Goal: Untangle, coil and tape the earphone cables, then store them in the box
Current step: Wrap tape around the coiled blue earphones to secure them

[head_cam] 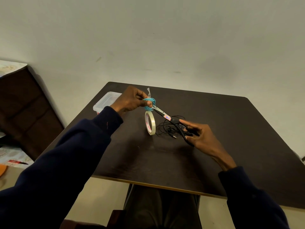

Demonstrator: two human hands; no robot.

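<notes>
Two hands: left hand [130, 100] grips teal coil [149, 103], scissors [171, 120] right.

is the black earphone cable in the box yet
No, the black earphone cable lies loose on the table near the tape roll.

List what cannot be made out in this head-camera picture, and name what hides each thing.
1. Head view: the inside of the clear box is hidden by the left hand and its sleeve.
2. Head view: the tips of the scissors vanish behind the blue cable coil, so the cut point is unseen.
3. Head view: the black cable is partly covered by the right hand; its earbuds are too small to tell.
</notes>
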